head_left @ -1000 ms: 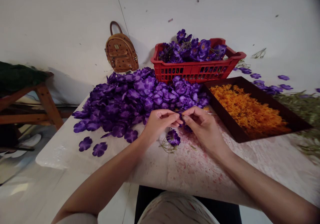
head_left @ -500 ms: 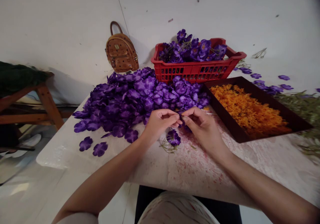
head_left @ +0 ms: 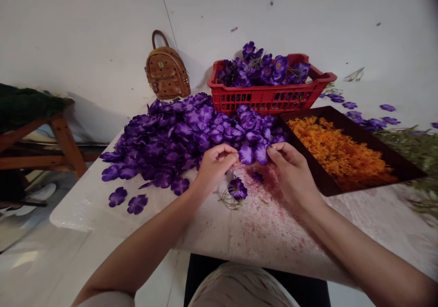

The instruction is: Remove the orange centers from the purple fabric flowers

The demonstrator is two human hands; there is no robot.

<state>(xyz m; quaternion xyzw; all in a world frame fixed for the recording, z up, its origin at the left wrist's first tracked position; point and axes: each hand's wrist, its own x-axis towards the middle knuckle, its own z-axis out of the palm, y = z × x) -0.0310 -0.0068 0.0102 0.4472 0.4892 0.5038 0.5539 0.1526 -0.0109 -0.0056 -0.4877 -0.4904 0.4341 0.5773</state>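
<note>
Over the table, a purple fabric petal piece (head_left: 253, 154) spreads between my hands, its two lobes facing me; whether it is one piece or two, I cannot tell. My left hand (head_left: 216, 164) pinches its left edge between thumb and forefinger. At its right edge, the thumb and forefinger of my right hand (head_left: 292, 168) are closed on it. Below them, a purple flower with thin green stems (head_left: 237, 189) lies on the tabletop. Beside it is a small loose purple petal (head_left: 258, 176). A large heap of purple petal pieces (head_left: 171, 138) rises just behind my left hand.
A red plastic basket (head_left: 263, 92) of purple flowers stands at the back. On the right, a dark tray (head_left: 308, 174) holds orange flower centres (head_left: 342, 152), with green stems (head_left: 410, 152) beyond. A brown backpack (head_left: 167, 73) leans against the wall. A wooden stool (head_left: 65, 138) is left.
My hands have moved slightly apart, the right one to the right. The purple petal piece between them now shows flat and spread.
</note>
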